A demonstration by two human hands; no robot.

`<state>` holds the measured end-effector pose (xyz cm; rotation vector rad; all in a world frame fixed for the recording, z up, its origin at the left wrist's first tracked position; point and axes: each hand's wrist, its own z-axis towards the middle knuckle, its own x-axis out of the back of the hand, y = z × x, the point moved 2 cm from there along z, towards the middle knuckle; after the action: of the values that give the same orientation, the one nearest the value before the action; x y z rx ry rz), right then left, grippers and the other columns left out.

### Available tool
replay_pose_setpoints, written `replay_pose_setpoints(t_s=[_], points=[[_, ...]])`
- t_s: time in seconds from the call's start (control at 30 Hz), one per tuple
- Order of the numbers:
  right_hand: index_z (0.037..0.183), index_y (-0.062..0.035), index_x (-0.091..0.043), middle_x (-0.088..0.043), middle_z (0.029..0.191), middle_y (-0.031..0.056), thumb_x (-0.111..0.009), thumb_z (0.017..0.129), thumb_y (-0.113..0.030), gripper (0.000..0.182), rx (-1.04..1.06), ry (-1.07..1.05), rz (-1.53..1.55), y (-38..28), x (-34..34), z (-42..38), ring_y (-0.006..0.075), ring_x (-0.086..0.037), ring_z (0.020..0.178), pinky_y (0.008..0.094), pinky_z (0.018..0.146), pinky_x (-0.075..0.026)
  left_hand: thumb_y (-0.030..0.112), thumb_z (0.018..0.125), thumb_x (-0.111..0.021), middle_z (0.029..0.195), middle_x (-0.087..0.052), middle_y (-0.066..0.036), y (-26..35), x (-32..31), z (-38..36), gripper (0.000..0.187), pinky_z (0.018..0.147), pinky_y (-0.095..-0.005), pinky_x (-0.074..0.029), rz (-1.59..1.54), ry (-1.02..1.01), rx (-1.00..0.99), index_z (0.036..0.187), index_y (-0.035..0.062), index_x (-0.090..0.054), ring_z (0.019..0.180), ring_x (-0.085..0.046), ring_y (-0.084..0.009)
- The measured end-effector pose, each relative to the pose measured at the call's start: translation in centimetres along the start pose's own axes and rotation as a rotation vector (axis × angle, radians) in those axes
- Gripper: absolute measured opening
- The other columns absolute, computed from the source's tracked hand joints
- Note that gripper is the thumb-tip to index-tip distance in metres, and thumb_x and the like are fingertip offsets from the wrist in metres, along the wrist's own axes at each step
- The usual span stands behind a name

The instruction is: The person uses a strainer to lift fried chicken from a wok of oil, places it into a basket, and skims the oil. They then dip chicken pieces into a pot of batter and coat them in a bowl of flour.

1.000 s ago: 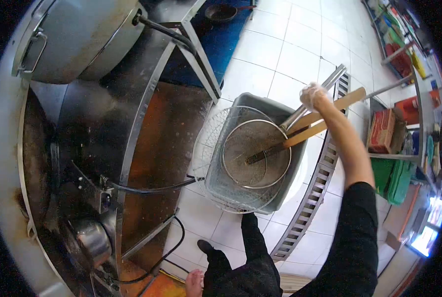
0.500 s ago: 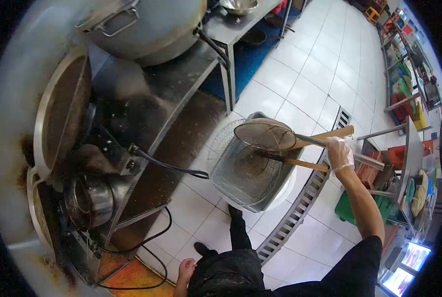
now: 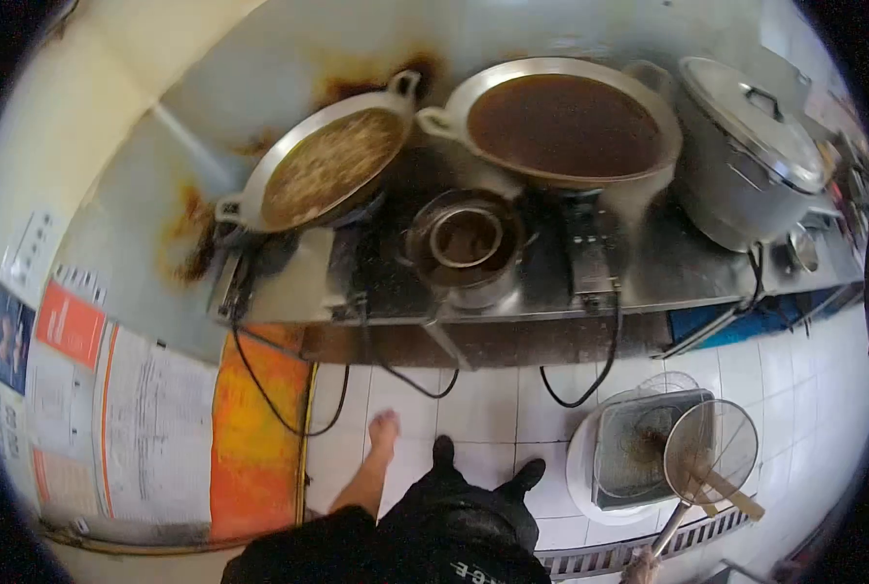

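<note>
My right hand [image 3: 641, 566], in a clear plastic glove at the bottom edge, is closed round the handle of a round mesh strainer [image 3: 711, 453]. The strainer's mesh overlaps a grey tub [image 3: 605, 467] on the floor, which holds more wire mesh tools with wooden handles. My left hand [image 3: 385, 425] is bare and hangs over the floor tiles below the stove; its fingers are too blurred to read. On the stove sit a wok of bubbling oil [image 3: 337, 165], a wok of dark liquid [image 3: 571, 127] and a small pot with a strainer [image 3: 466, 238].
A large lidded pot [image 3: 741, 185] stands at the right end of the steel stove [image 3: 649, 277]. Black hoses [image 3: 617, 360] hang from its front edge. Notices [image 3: 152, 428] cover the left wall. A floor drain [image 3: 590, 565] runs past the tub.
The view has swung left to face the stove, and both woks now show fully. The strainer remains in my right hand, which has shifted to the bottom edge of view. My left arm reaches farther forward.
</note>
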<state>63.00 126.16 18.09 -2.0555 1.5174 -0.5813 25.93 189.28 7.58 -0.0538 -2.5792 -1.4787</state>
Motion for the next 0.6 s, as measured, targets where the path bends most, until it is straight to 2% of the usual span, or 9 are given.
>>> replay_pose_setpoints(t_s=[0.03,0.07,0.17,0.27,0.3,0.4,0.43,0.53,0.6], points=[[0.101,-0.0029,-0.054,-0.057,0.077,0.0082,-0.055,0.093,-0.021,0.019,0.047,0.094,-0.188,-2.4,-3.2,-2.8,0.0147,-0.054,0.063,0.0309,0.048,-0.044,0.013,0.094,-0.052,0.079,-0.060,-0.003,-1.7,2.4,7.3,0.013,0.047,-0.0235,-0.040,-0.111,-0.057,-0.133,0.097,0.0053,-0.062,0.060,-0.051,-0.0080],[0.099,-0.0015,-0.056,-0.056,0.077,0.0084,-0.058,0.091,-0.019,0.019,0.101,0.194,-0.362,-5.4,-7.1,-5.8,0.0138,-0.052,0.060,0.0285,0.046,-0.042,0.015,0.094,-0.054,0.084,-0.060,-0.004,3.8,1.3,7.4,0.014,0.055,-0.0248,-0.043,-0.139,0.078,-0.079,0.100,0.0044,-0.061,0.066,-0.053,-0.0100],[0.095,-0.0016,-0.059,-0.053,0.070,0.0055,-0.056,0.090,-0.018,0.018,0.327,0.382,0.055,-8.3,-14.5,-11.6,0.0129,-0.048,0.054,0.0266,0.043,-0.038,0.024,0.093,-0.059,0.099,-0.063,-0.008,8.9,2.6,17.2,0.024,0.085,-0.0290,-0.045,-0.095,0.155,-0.327,0.105,0.0029,-0.059,0.091,-0.058,-0.0177],[0.103,-0.0006,-0.060,-0.054,0.070,0.0054,-0.055,0.092,-0.022,0.025,0.426,0.353,-0.083,-14.5,-22.9,-18.8,0.0126,-0.047,0.052,0.0255,0.043,-0.037,0.025,0.092,-0.062,0.102,-0.061,-0.010,13.0,2.4,22.7,0.028,0.088,-0.0314,-0.045,0.054,0.249,-0.421,0.108,0.0014,-0.057,0.096,-0.057,-0.0196],[0.108,-0.0005,-0.058,-0.051,0.067,0.0039,-0.055,0.093,-0.022,0.027,0.293,0.499,-0.210,-16.0,-26.2,-21.0,0.0116,-0.045,0.050,0.0250,0.042,-0.036,0.024,0.092,-0.062,0.107,-0.061,-0.013,17.2,2.1,19.1,0.031,0.088,-0.0341,-0.045,0.108,0.290,-0.472,0.110,-0.0004,-0.056,0.100,-0.057,-0.0224],[0.111,-0.0057,-0.055,-0.050,0.064,0.0034,-0.058,0.095,-0.027,0.027,0.637,0.300,-0.143,-16.3,-28.3,-20.2,0.0153,-0.048,0.049,0.0287,0.040,-0.037,0.022,0.092,-0.060,0.102,-0.062,-0.015,16.7,3.3,21.4,0.026,0.088,-0.0359,-0.045,0.009,0.217,-0.566,0.105,-0.0007,-0.058,0.098,-0.058,-0.0247],[0.120,-0.0056,-0.053,-0.054,0.092,0.0121,-0.055,0.095,-0.019,0.029,0.889,0.440,-0.685,-18.2,-29.3,-20.1,0.0253,-0.052,0.081,0.0368,0.064,-0.042,0.023,0.093,-0.059,0.099,-0.061,-0.015,15.7,4.3,21.9,0.026,0.087,-0.0368,-0.046,0.134,0.185,-0.546,0.103,-0.0010,-0.058,0.096,-0.058,-0.0254],[0.132,-0.0069,-0.048,-0.055,0.085,0.0088,-0.051,0.097,-0.026,0.039,0.945,0.229,-0.409,-25.4,-45.2,-27.9,0.0188,-0.054,0.071,0.0314,0.057,-0.046,0.025,0.092,-0.056,0.086,-0.059,-0.014,3.6,8.7,27.5,0.026,0.082,-0.0397,-0.048,0.398,0.337,-0.378,0.095,-0.0008,-0.059,0.088,-0.059,-0.0273],[0.139,-0.0078,-0.044,-0.056,0.081,0.0065,-0.049,0.099,-0.031,0.046,0.973,0.083,-0.443,-30.0,-55.2,-30.7,0.0144,-0.056,0.064,0.0279,0.052,-0.048,0.026,0.082,-0.060,0.087,-0.064,-0.012,-3.8,14.4,28.8,0.021,0.072,-0.0470,-0.048,0.349,-0.054,0.169,0.085,0.0052,-0.059,0.089,-0.061,-0.0296]])
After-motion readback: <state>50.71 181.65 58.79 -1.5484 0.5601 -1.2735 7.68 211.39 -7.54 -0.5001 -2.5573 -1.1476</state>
